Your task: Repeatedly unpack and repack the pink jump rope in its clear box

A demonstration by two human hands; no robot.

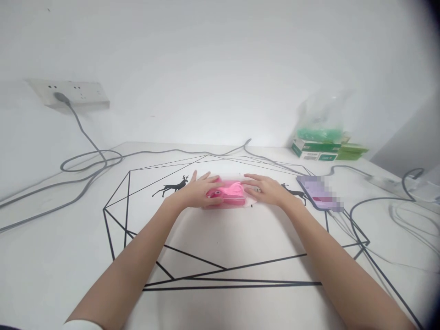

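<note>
A pink item in a clear plastic pack lies flat on the white table, well ahead of me. My left hand rests on the pack's left end, fingers stretched forward and the thumb against its near edge. My right hand lies on the right end with its fingers flat and pointing left over the pack. Both arms reach straight out. The pack stays on the table surface.
A phone lies just right of my right hand, with a cable attached. Green and white boxes under a plastic bag stand at the back right. Grey cables loop from a wall socket strip across the table's left and right.
</note>
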